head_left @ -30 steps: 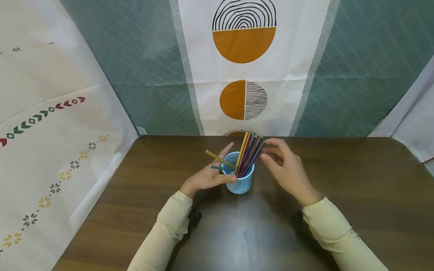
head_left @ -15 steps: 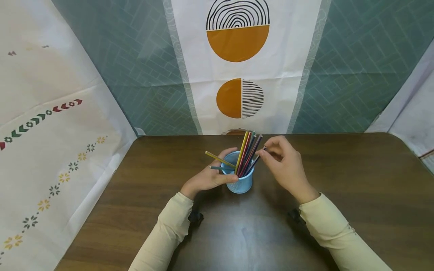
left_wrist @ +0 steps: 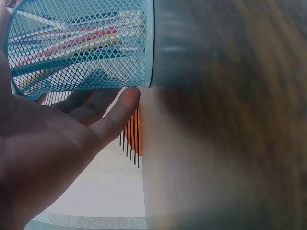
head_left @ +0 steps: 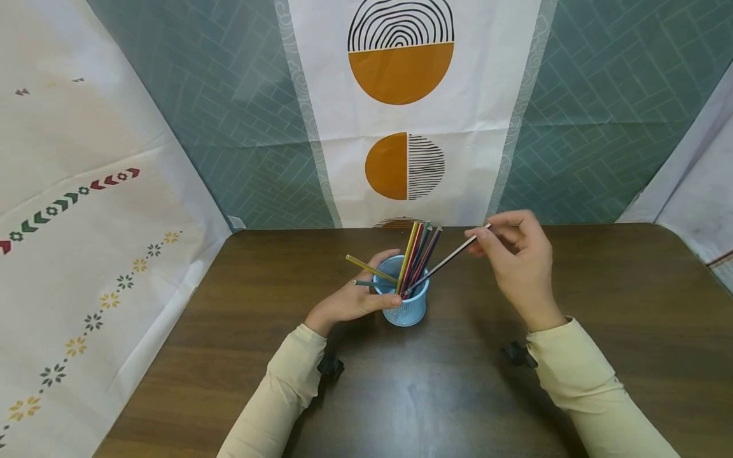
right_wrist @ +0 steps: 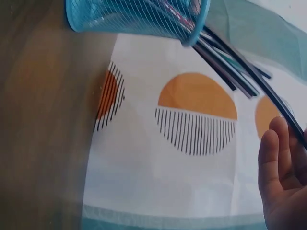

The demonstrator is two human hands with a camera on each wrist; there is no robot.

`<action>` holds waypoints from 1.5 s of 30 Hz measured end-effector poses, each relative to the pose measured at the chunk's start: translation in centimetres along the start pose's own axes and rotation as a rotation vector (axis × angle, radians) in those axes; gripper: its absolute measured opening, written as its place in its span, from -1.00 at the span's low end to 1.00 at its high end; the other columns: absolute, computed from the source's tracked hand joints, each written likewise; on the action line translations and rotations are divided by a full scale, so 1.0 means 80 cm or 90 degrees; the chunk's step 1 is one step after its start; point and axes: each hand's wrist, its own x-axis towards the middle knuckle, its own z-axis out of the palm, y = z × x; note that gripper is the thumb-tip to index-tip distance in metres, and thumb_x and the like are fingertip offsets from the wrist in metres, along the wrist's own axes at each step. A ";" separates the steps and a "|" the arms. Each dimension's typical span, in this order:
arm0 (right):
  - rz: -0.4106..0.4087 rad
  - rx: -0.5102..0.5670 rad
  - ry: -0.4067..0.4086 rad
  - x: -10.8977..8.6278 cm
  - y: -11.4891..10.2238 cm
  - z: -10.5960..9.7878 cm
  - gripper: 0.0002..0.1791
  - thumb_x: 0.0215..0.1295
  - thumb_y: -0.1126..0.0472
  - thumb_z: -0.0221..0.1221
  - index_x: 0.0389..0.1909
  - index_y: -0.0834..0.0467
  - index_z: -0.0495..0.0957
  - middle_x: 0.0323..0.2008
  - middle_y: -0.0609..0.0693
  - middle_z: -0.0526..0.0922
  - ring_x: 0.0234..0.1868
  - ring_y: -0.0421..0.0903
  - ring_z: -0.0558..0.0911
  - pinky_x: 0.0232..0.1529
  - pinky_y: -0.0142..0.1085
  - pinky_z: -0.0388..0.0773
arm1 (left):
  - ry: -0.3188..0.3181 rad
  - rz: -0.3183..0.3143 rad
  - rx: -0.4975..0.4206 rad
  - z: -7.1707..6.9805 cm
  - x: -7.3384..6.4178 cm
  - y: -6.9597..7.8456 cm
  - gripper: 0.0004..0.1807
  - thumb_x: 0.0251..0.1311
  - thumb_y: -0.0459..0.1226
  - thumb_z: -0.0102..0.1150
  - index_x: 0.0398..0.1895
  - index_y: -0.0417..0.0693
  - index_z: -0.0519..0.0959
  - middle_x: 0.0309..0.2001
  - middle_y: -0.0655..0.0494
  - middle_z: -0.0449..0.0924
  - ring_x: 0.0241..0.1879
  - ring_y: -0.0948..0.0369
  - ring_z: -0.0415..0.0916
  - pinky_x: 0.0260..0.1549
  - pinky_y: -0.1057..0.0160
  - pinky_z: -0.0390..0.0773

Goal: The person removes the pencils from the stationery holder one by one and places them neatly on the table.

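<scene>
The pencil cup, made of light blue mesh, stands upright on the brown surface, near its far edge and in front of the person. One dark pencil leans out strongly to the right; its lower end is inside the mouth of the cup, and its upper end is between the thumb and the fingers of the right hand, which pinches it lightly. The left hand holds the cup from the left side, with the thumb at the front near the rim and the other fingers behind. Inside the cup there is also a bundle of coloured pencils, standing close together and tilted a little to the right, while a yellow pencil and a teal pencil lean over the left side of the rim. In my judgement, the step in hand is to move this single dark pencil at the cup's mouth; whether it goes out or in, the pose alone does not tell me. The next move seems to call for a sure pinch, a path along the length of the pencil, and a steady left hand, so that the cup does not tip and the bundle is not dragged along. Behind the surface hangs a printed cloth with orange half-circles.
</scene>
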 end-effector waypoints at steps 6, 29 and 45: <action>-0.048 0.089 0.022 0.009 0.001 -0.017 -0.79 0.29 0.63 0.17 -0.11 0.53 0.38 -0.29 0.20 0.76 -0.49 -0.02 0.70 -0.29 -0.32 0.67 | -0.004 -0.002 -0.001 0.000 0.000 0.000 0.13 0.22 0.17 0.33 0.59 -0.02 -0.17 0.38 -0.15 0.18 0.25 -0.06 0.31 0.21 -0.02 0.43; -0.017 0.180 0.080 0.023 -0.007 -0.046 -0.83 0.27 0.64 0.17 -0.16 0.49 0.43 -0.39 0.30 0.72 -0.56 0.02 0.70 -0.41 -0.27 0.68 | -0.002 -0.007 -0.004 0.000 -0.003 -0.001 0.07 0.19 0.23 0.31 0.58 0.19 -0.12 0.39 -0.13 0.19 0.27 -0.04 0.30 0.27 -0.11 0.34; 0.132 0.040 -0.018 0.020 -0.001 -0.054 -0.85 0.37 0.52 0.18 -0.11 0.33 0.49 -0.35 0.10 0.77 -0.49 -0.08 0.71 -0.35 -0.34 0.66 | 0.001 -0.020 0.004 0.001 -0.002 0.001 0.09 0.15 0.27 0.32 0.57 0.27 -0.13 0.40 -0.09 0.17 0.28 -0.02 0.30 0.23 0.02 0.40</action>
